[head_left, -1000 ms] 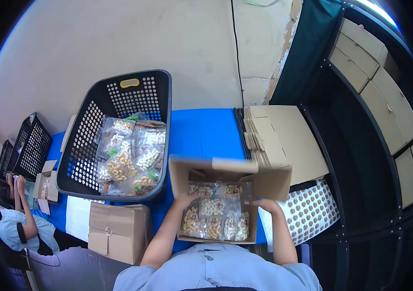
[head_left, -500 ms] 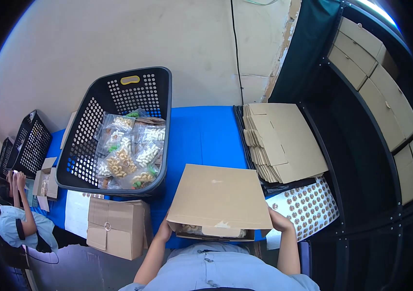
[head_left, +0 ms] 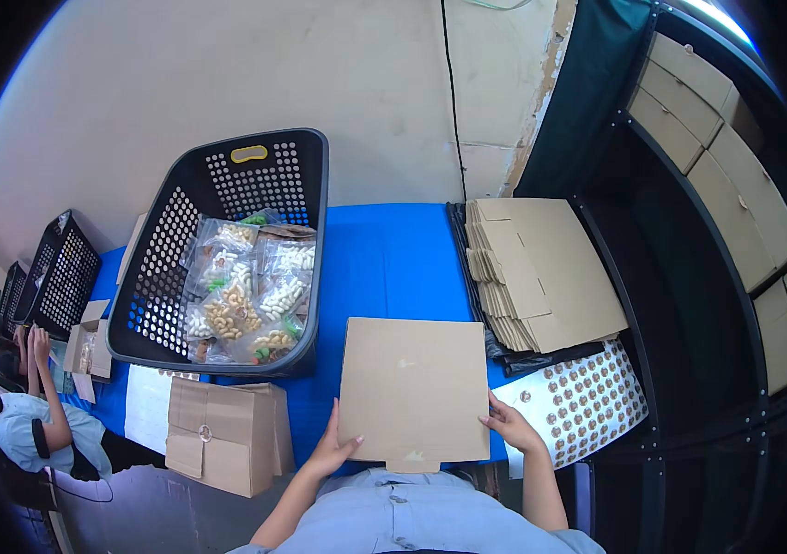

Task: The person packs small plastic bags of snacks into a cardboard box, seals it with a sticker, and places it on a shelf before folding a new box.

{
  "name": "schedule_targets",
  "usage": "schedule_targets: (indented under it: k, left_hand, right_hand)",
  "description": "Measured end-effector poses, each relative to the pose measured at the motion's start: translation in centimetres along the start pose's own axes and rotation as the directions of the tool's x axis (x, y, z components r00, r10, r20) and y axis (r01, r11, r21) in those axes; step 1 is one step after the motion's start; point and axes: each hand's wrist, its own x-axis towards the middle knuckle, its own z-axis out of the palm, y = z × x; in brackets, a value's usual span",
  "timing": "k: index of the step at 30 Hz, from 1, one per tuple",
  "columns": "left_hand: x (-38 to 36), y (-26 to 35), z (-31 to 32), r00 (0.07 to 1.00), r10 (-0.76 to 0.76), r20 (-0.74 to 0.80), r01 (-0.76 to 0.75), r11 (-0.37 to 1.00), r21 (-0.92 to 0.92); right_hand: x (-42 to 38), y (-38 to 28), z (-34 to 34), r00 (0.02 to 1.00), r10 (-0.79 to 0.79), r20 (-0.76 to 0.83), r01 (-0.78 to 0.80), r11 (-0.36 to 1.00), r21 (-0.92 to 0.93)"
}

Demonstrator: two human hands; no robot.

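Cardboard box (head_left: 414, 383) is at the near side of the blue table (head_left: 393, 258), left hand (head_left: 327, 452) and right hand (head_left: 515, 428) gripping its edges, thumbs on top; probably light, its panels dentable, its corners stiffer to hold.

Plain brown cardboard box (head_left: 415, 383), lid (head_left: 412, 415) down flat

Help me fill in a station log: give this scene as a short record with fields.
Left hand: at the left edge of the box
Right hand: at its right edge
Box lid: down, front tab sticking out
Large basket: holds clear bags
Left of box: another cardboard box, closed
Right of box: sticker sheet, flattened cardboard stack
Far left: another person
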Motion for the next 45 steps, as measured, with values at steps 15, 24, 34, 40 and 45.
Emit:
schedule_targets:
  k: [15,24,34,40,45]
  left_hand:
    - [7.9,-0.5,-1.0,0.964,0.152,-0.217,-0.144,0.988,0.050]
    - [8.5,-1.0,-1.2,0.942,0.173,-0.287,-0.172,0.985,0.027]
    - [7.0,1.0,-2.2,0.964,0.014,-0.264,-0.064,0.981,-0.182]
    - [7.1,1.1,-2.1,0.962,-0.021,-0.272,-0.034,0.980,-0.197]
    - [7.1,1.0,-2.4,0.963,-0.014,-0.268,-0.038,0.982,-0.185]
  right_hand:
    - [11.6,0.4,-1.5,0.949,-0.254,-0.188,0.240,0.966,-0.096]
    - [8.0,-4.4,8.5,0.875,-0.451,0.175,0.364,0.375,-0.853]
    - [7.8,-4.5,9.4,0.846,-0.472,0.247,0.386,0.224,-0.895]
    - [7.8,-5.5,9.3,0.844,-0.488,0.223,0.370,0.228,-0.901]
    - [8.2,-5.2,9.2,0.863,-0.450,0.232,0.373,0.255,-0.892]
